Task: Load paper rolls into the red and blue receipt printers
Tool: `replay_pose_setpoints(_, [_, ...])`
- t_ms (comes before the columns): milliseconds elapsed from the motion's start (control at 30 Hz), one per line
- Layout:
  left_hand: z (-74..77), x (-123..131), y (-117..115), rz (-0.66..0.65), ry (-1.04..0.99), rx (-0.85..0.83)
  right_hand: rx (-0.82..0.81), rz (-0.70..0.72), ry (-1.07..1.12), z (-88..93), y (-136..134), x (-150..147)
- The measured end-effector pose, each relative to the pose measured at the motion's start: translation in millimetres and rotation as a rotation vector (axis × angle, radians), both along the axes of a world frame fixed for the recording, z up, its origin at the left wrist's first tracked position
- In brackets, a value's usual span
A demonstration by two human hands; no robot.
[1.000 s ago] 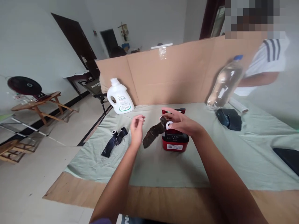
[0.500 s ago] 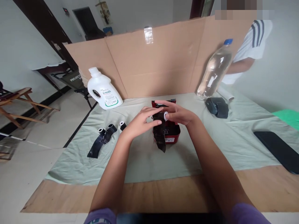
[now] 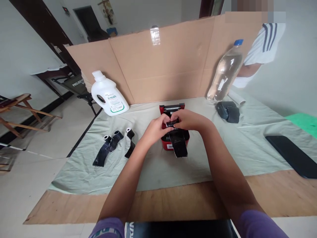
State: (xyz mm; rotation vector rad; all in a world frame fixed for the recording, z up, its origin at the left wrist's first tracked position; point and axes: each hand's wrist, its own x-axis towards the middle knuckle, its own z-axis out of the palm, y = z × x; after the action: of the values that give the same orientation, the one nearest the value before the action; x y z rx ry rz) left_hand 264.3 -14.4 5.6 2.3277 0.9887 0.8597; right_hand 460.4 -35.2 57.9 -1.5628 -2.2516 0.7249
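A small red box-shaped device (image 3: 165, 144) stands on the pale green cloth (image 3: 158, 165) at the table's middle, its lid (image 3: 173, 106) raised at the back. Both my hands meet just above it. My left hand (image 3: 156, 127) and my right hand (image 3: 187, 119) are closed on the two ends of a small black roll (image 3: 171, 124). A loose black strip (image 3: 178, 145) hangs from the roll down over the device's front.
Left of the device lie three more black rolls with loose strips (image 3: 110, 148). A white jug (image 3: 107, 96) stands at back left, a clear bottle (image 3: 224, 74) and a dark case (image 3: 229, 111) at back right, a black phone (image 3: 289, 155) at right. Cardboard (image 3: 160, 66) walls the back. Another person (image 3: 262, 46) stands behind.
My left hand came in from the left and took hold of the roll beside my right hand. The roll moved down to the device, and its strip now hangs over the front.
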Motion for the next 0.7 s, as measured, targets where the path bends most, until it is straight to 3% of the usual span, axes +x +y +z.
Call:
replay_pose_setpoints(100, [-1.0,-7.4,4.4,0.016,-0.008,0.015,0.037,-0.013,-0.135,-17.5,9.2,-6.0])
replay_pose_setpoints(233, [12.8,-28.0,6.2,0.049,0.074,-0.020,0.067,-0.086,-0.265,-39.3,22.6,-11.5])
replay_pose_setpoints(367, [26.4,-41.2,-0.9,-0.066,0.158,-0.089,0.055,-0.095,-0.271,-40.0,24.0,-10.5])
replay_pose_setpoints(567, [36.5,-26.6,-30.2,-0.243,0.381,-0.186,0.040,-0.102,-0.204,-40.8,22.1,-11.3])
replay_pose_setpoints(700, [32.4,-11.6,-41.4,-0.223,0.464,-0.048,0.102,-0.129,-0.312,-49.0,22.6,-23.7])
